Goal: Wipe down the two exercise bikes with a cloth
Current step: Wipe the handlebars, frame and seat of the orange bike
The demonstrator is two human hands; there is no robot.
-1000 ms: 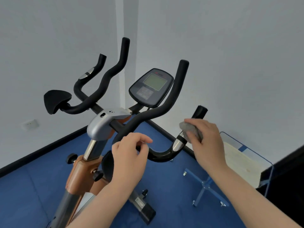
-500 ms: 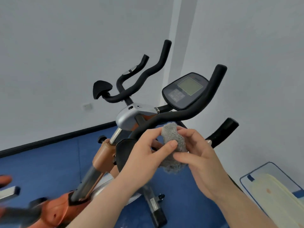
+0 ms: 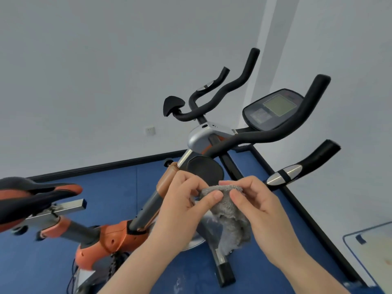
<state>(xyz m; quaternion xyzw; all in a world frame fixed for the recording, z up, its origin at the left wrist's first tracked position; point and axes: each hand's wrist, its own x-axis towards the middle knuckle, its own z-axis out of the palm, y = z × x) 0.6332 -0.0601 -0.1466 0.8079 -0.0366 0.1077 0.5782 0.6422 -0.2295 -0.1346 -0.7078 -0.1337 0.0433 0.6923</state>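
An orange and grey exercise bike [image 3: 118, 234] stands in front of me, with black handlebars [image 3: 250, 141], a grey display console [image 3: 273, 109] and a black and orange saddle [image 3: 31, 194] at the left. A grey fluffy cloth [image 3: 229, 215] hangs in the air below the handlebars. My left hand [image 3: 184, 204] pinches its top left edge between thumb and fingers. My right hand [image 3: 256, 204] pinches its top right edge. Both hands are off the bike. Only one bike is in view.
The bike stands on a blue floor [image 3: 118, 187] in a corner of white walls with a black skirting. A wall socket [image 3: 150, 130] is behind it. A blue-framed panel [image 3: 369, 251] lies at the lower right.
My right hand left the right handlebar grip with the cloth and my left hand let go of the bar. Both hands now hold the cloth, lower down. The view swung left, showing the saddle.
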